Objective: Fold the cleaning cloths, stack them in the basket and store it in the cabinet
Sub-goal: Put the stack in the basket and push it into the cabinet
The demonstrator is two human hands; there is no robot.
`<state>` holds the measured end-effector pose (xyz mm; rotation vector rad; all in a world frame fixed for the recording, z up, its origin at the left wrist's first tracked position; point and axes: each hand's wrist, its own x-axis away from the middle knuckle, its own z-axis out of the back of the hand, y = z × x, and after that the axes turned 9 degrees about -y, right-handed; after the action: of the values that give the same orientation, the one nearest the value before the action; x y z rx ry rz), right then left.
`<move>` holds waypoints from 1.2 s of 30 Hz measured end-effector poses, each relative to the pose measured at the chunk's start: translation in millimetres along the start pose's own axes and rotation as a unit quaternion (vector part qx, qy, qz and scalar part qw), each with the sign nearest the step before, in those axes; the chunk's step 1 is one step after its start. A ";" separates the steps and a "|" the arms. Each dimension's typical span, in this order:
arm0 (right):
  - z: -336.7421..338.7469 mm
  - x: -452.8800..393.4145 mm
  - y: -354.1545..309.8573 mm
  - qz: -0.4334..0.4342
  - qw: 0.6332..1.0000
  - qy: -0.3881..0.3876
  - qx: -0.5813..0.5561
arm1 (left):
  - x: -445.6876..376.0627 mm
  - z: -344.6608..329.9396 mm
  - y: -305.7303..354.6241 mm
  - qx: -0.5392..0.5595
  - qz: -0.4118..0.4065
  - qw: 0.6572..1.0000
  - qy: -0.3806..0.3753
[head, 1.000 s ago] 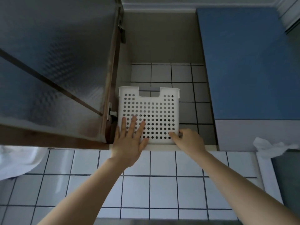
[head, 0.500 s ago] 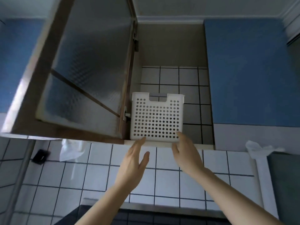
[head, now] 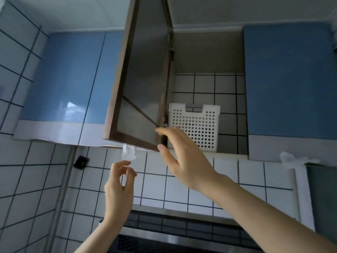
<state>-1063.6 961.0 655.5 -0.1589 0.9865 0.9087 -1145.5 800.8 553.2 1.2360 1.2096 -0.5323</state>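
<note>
The basket (head: 194,127) sits inside the cabinet (head: 207,57), centre-right of frame. The right hand (head: 184,157) has a wide grip: thumb and forefinger just touch the door (head: 142,79) at its lower corner. The left hand (head: 118,187) is loosely curled and empty. Swinging the door from so near the hinge risks pinched fingers, or a weak push that leaves it ajar.

Right arm stretches up, right hand (head: 182,157) at the lower corner of the door (head: 138,79), fingers fairly straight, thumb spread just under that corner; contact unclear. Left hand (head: 118,187) hangs below the door, forearm raised, fingers loosely curled, holding nothing.
</note>
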 end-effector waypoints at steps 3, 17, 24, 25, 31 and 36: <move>7.1 -21.5 -24.0 0.043 0.998 0.029 0.021 | -14.4 13.1 3.3 0.037 0.035 0.998 0.037; 14.2 -78.7 -44.9 0.117 0.971 -0.028 0.208 | -62.0 10.1 14.5 0.128 0.062 0.983 -0.115; 47.7 -37.4 -16.1 0.095 0.964 -0.020 0.247 | -52.5 -10.8 29.5 0.067 -0.007 0.988 -0.140; 53.1 -31.3 -11.8 0.089 0.965 -0.013 0.245 | -52.0 -14.5 30.9 0.062 -0.014 0.987 -0.147; 83.0 6.1 19.2 0.062 0.966 0.049 0.247 | -51.8 -47.4 37.1 0.043 -0.076 0.981 -0.171; 103.0 39.8 58.6 0.023 0.962 0.095 0.255 | -52.1 -88.2 38.4 0.008 -0.134 0.974 -0.180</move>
<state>-1029.9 1073.1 699.3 0.2199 1.3768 0.6615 -1165.9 878.4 627.6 0.9411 1.0644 -0.9250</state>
